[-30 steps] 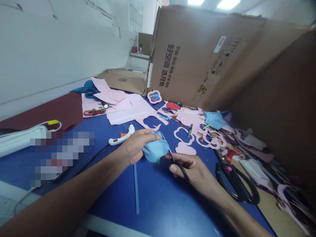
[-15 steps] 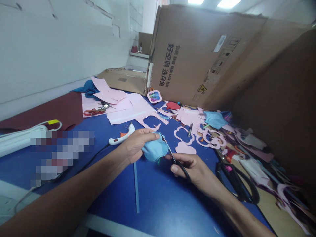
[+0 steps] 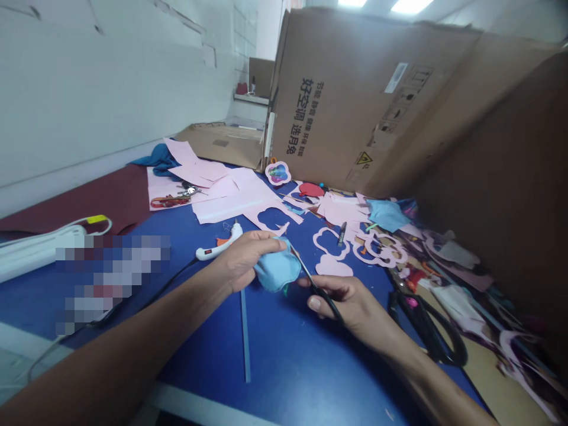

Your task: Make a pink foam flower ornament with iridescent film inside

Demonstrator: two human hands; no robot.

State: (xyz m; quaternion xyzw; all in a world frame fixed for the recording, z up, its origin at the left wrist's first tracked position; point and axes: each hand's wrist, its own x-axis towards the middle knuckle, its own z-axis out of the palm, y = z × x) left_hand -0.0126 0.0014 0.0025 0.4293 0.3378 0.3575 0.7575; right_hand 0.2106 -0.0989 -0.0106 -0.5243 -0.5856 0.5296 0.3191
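One hand (image 3: 248, 260), felt (image 3: 277, 267); other hand (image 3: 344, 302), scissors (image 3: 306, 276)

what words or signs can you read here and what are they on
"好空调 选月兔": large black print on the cardboard box
Smaller black line beside it: too small to read
Yellow warning triangle on the box: symbol too small to read
White label on the box: too blurred to read
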